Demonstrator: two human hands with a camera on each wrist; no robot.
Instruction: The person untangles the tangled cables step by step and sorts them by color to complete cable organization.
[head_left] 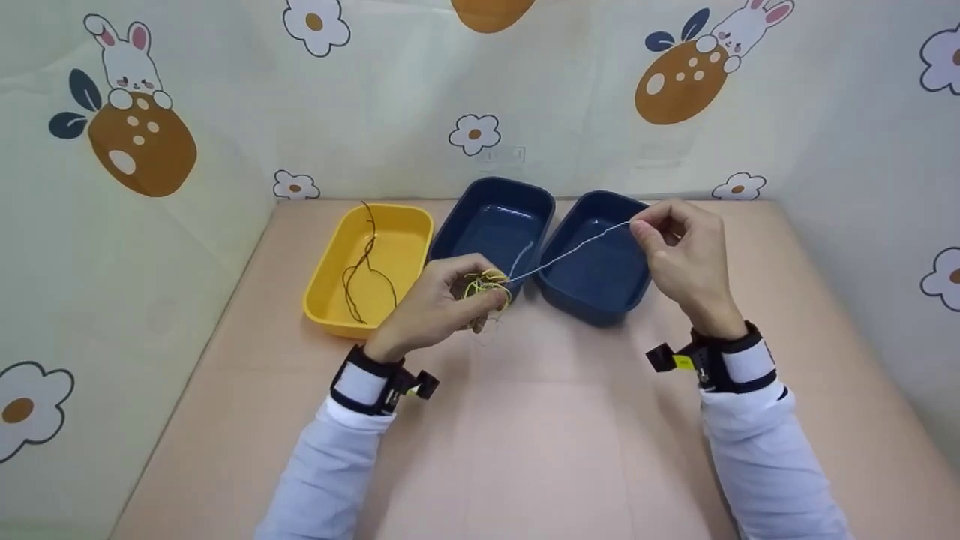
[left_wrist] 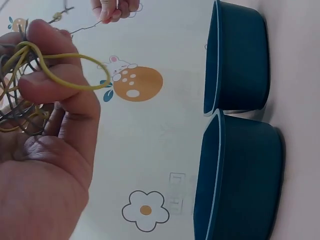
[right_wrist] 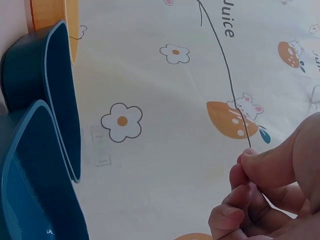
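A tangled bundle of yellow and grey cords (head_left: pixel 487 283) sits in my left hand (head_left: pixel 442 304), gripped between thumb and curled fingers. One yellow loop (left_wrist: pixel 75 86) sticks out past the fingers in the left wrist view. From the bundle a thin pale grey string (head_left: pixel 574 250) runs up to the right, stretched nearly straight. My right hand (head_left: pixel 686 259) pinches its far end between thumb and forefinger, above the right blue bin. A short loose end of pale string hangs near the bundle. In the right wrist view the pinched string (right_wrist: pixel 227 67) looks dark and taut.
A yellow bin (head_left: pixel 319 304) at the left holds dark brown strings (head_left: pixel 367 262), one reaching over its back rim. Two dark blue bins, the middle one (head_left: pixel 499 184) and the right one (head_left: pixel 585 304), stand beside it. A patterned wall (head_left: pixel 390 97) rises behind the pinkish table (head_left: pixel 540 450).
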